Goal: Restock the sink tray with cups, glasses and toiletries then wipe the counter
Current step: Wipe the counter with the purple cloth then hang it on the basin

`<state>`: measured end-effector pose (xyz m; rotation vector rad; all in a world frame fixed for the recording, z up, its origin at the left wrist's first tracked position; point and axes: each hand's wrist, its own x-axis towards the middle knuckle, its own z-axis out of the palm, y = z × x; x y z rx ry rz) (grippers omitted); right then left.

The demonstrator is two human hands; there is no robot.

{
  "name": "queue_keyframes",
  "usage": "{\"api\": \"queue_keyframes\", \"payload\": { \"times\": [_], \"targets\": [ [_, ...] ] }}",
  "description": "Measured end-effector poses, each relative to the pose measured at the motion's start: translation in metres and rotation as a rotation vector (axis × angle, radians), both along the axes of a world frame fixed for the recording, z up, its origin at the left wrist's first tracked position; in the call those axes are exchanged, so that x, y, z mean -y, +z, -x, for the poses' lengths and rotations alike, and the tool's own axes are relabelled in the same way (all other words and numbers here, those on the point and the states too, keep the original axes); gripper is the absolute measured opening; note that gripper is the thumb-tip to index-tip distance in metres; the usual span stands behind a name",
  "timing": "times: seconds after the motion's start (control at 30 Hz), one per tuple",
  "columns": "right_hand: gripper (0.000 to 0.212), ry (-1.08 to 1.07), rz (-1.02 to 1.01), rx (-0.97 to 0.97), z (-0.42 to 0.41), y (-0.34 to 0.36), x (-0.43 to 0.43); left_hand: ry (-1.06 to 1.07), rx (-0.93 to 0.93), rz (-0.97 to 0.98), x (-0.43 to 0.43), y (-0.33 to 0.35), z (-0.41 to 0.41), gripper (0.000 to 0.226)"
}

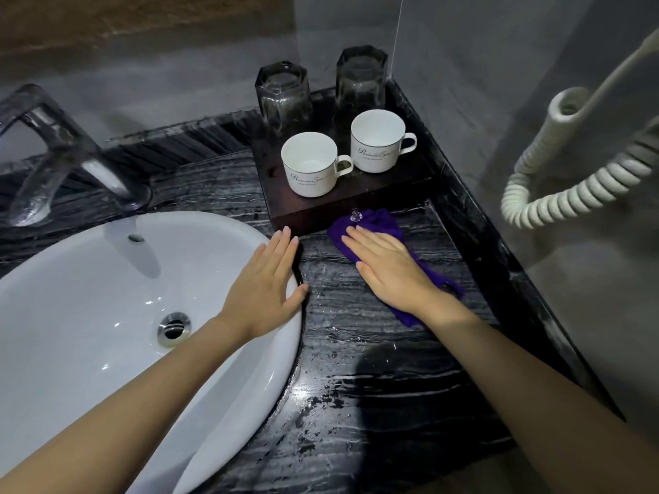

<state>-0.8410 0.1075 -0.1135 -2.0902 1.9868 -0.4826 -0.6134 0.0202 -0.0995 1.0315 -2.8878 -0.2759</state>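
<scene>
A dark wooden tray [321, 217] stands at the back right of the black marble counter [374, 369]. On it are two white cups [310, 165] [378, 140] in front and two upturned clear glasses [283, 94] [361, 76] behind. My right hand [388, 267] lies flat with straight fingers on a purple cloth [374, 222], pressing it on the counter just in front of the tray. My left hand [265, 283] rests flat on the right rim of the white sink [89, 315]. A small clear knob [355, 215] shows on the tray's front.
A chrome tap [53, 151] stands behind the sink at the left. A coiled white cord [577, 180] hangs by the right wall. A raised marble edge [474, 222] runs along the counter's right side. The counter surface looks wet and glossy.
</scene>
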Motion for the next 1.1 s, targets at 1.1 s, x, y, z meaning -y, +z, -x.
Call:
{"api": "queue_keyframes", "payload": {
  "times": [1.1],
  "targets": [
    [0.046, 0.203, -0.067, 0.18, -0.068, 0.012, -0.037, 0.185, -0.156, -0.294, -0.1, -0.007, -0.04, 0.076]
  ]
}}
